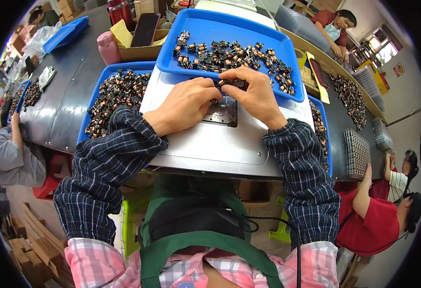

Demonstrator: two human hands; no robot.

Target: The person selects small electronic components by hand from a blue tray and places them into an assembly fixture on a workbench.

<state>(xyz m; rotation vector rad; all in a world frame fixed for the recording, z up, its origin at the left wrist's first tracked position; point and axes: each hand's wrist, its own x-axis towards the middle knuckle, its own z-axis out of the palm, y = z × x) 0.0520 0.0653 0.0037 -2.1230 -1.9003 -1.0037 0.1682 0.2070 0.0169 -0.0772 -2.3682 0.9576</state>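
Observation:
Both my hands are over a silver metal worktop (196, 146), at a dark recessed plate (225, 115). My right hand (258, 96) pinches a small black-and-copper wire-wound coil (234, 83) between thumb and index finger. Beside it my left hand (184, 105) has its fingers bent down over the plate's left side. Its fingertips are partly hidden, so what they grip does not show. Just beyond the hands lies a blue tray (205, 20) with many similar coils (229, 55) loose in it.
Coils fill a blue bin (91, 113) on the left and another blue bin (324, 139) on the right. A pink bottle (108, 48) and a dark phone (145, 30) stand at back left. Other people sit along both sides, one in a red shirt (373, 218).

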